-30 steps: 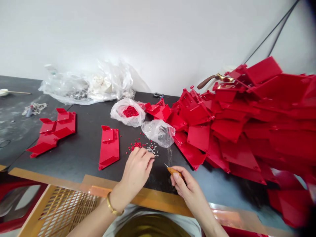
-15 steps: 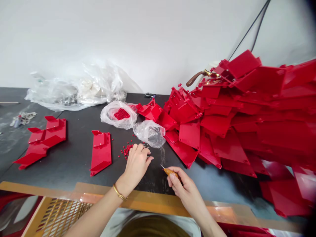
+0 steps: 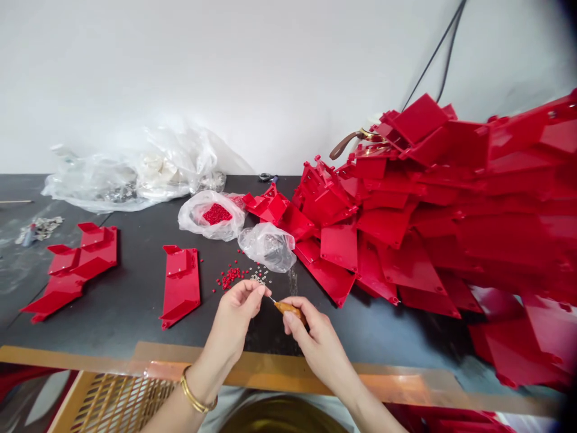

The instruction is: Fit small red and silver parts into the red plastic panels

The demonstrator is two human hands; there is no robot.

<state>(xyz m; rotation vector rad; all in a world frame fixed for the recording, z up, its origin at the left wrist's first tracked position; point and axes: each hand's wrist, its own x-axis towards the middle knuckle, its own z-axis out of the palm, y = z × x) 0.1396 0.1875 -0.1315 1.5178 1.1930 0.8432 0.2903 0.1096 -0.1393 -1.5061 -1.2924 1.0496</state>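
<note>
My right hand (image 3: 311,331) is wrapped round the orange-brown handle of an awl (image 3: 288,309), whose thin metal tip points left. Thumb and forefinger of my left hand (image 3: 238,307) are pinched together right at that tip; whatever small part lies between them is too hidden to make out. Just beyond the left fingers lie loose small silver rings (image 3: 261,276) and a scatter of tiny red beads (image 3: 231,276). To the left, a red plastic panel (image 3: 181,294) with upright flaps lies on the black table (image 3: 139,282).
A big heap of red panels (image 3: 424,222) fills the right side. Behind my hands are an open bag of red beads (image 3: 189,219) and a clear plastic bag (image 3: 270,246). More joined panels (image 3: 81,264) lie far left, near larger plastic bags (image 3: 112,183). A yellow basket (image 3: 112,400) sits below the table edge.
My left hand has come back from the scattered rings towards me, fingers now pinched at the awl's tip. My right hand has moved the awl left to meet it.
</note>
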